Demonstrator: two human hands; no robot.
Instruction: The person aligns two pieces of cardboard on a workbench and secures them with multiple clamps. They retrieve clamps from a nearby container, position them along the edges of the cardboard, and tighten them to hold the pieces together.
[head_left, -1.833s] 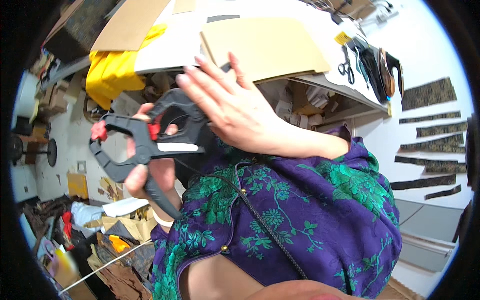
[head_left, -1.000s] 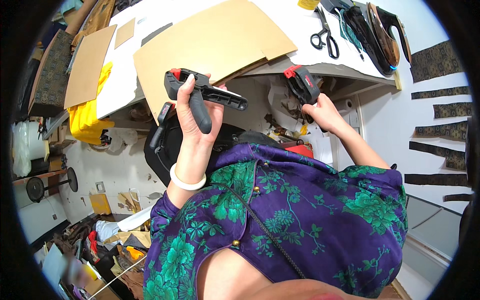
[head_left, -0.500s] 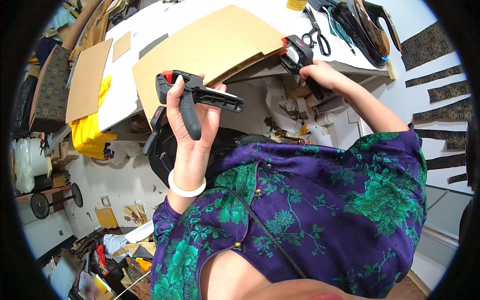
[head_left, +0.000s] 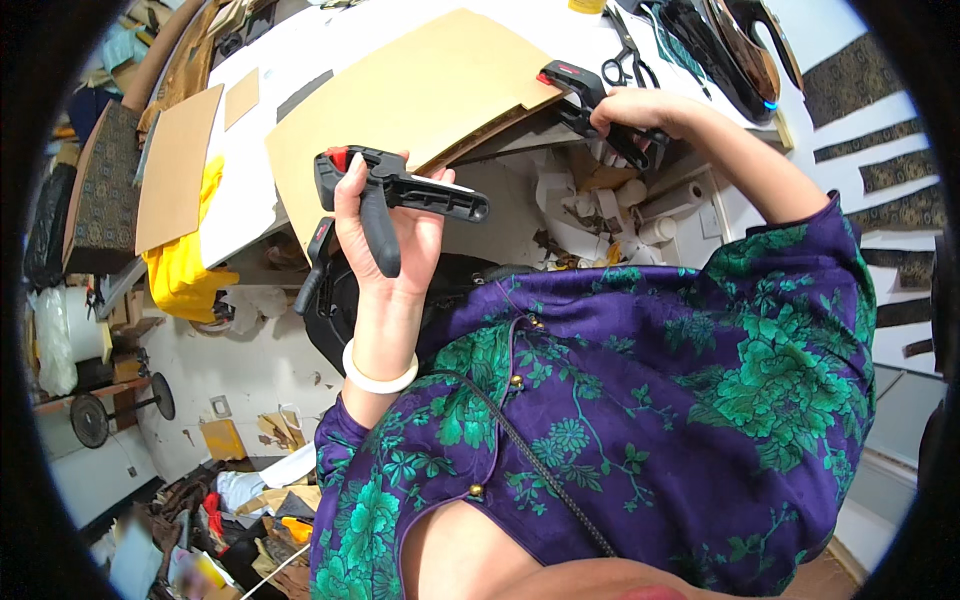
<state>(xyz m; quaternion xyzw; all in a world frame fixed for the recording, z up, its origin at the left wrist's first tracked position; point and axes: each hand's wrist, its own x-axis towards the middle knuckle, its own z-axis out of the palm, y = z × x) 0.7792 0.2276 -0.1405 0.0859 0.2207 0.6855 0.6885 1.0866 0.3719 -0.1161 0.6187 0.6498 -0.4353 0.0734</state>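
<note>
My left hand [head_left: 412, 240] is closed around a black spring clamp [head_left: 378, 225] with a red pad, held up in front of the cardboard sheet [head_left: 400, 95]. The big tan sheet lies on the white table and reaches over its near edge. At the sheet's right corner my right hand [head_left: 640, 112] grips a second black clamp [head_left: 575, 82]. Its red-padded upper jaw rests over the corner; the lower jaw is mostly hidden. Another black clamp [head_left: 317, 262] hangs at the sheet's left edge, partly behind my left hand.
Black scissors [head_left: 622, 55] lie right of the sheet on the white table [head_left: 262, 190]. Smaller cardboard pieces [head_left: 178, 170] and yellow cloth [head_left: 190, 275] are at the left. Dark patterned fabric strips [head_left: 860, 85] lie far right. Paper rolls [head_left: 675, 202] and scraps fill the space below.
The right-hand clamp has shifted left onto the sheet's corner, and its handle has swung upward with my right hand. My left hand keeps its clamp in nearly the same place.
</note>
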